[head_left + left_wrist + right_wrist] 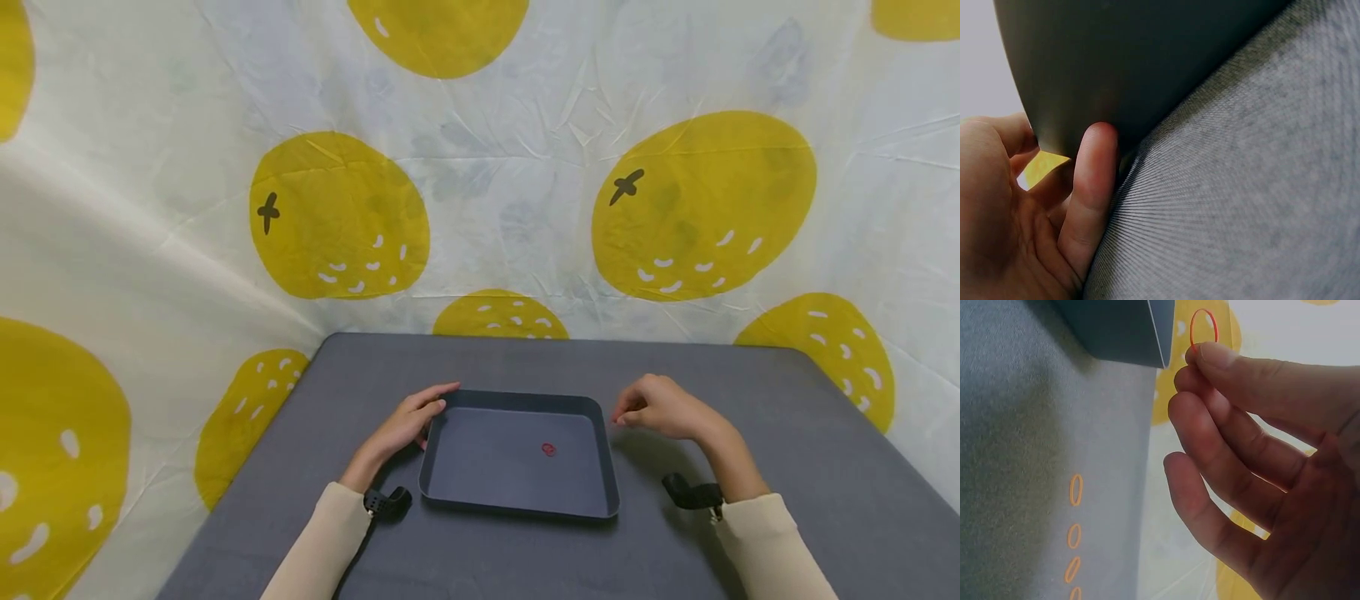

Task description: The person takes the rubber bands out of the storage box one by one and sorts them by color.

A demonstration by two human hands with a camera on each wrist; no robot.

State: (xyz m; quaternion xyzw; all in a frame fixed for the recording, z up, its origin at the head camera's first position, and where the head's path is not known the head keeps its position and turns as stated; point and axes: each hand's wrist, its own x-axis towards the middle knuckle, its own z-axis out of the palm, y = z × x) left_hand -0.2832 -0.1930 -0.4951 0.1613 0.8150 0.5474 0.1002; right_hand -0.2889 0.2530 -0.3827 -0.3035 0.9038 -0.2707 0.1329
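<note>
The left hand (405, 423) is gripping the tray's (487, 467) far-left corner; the right hand (663, 408) is pinching a thin red loop (1192, 328) just beyond its right side. That loop is risking a slip onto the tabletop (487, 562) if the pinch loosens. No brand or writing is showing.

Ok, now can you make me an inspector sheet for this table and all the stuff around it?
Surface: grey table with a woven look.
Job's things: dark tray, small red tangle inside.
Clutter: four orange loops in a row, the last cut off by the picture's edge.
Left fingers: holding the tray's far left corner.
Right fingers: pinching a red loop.
Cables: nothing clearly seen.
Surroundings: white sheet with yellow fruit prints.
</note>
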